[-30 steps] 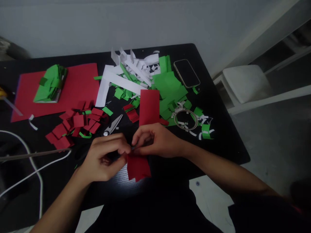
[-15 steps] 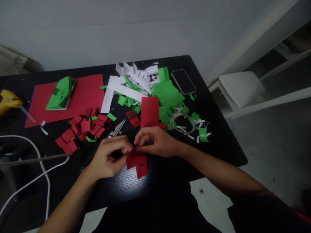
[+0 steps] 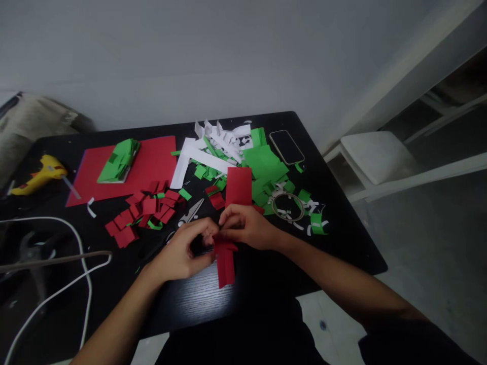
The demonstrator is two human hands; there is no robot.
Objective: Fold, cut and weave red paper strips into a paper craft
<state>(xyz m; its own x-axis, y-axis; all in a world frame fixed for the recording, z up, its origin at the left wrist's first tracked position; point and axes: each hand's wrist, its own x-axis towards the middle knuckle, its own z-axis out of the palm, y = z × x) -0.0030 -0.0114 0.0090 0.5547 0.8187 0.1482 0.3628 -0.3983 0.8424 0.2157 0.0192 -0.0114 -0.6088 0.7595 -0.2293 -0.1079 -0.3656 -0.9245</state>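
Between my two hands is a piece of red paper [image 3: 225, 258], creased and hanging down toward the table's front. My left hand [image 3: 187, 251] pinches it from the left, thumb and fingers bent around its upper end. From the right, my right hand [image 3: 247, 225] grips the same upper end, with its fingertips almost meeting the left ones. A flat red paper strip [image 3: 239, 185] lies just beyond my right hand. Scissors [image 3: 191, 213] rest past my left hand, their blades pointing away and handles partly hidden.
Red paper pieces [image 3: 146, 208] are heaped left of the scissors. Green sheets [image 3: 262, 162], white strips [image 3: 205, 157], a tape ring [image 3: 288, 207] and a phone [image 3: 286, 147] lie farther back. A yellow glue gun [image 3: 41, 175], white cable [image 3: 81, 248] and folded green paper bundle [image 3: 120, 159] are leftward.
The view has shifted, showing more of the table's left side. The red paper in my hands has turned, its left flap no longer spread out. Both hands keep their pinch.
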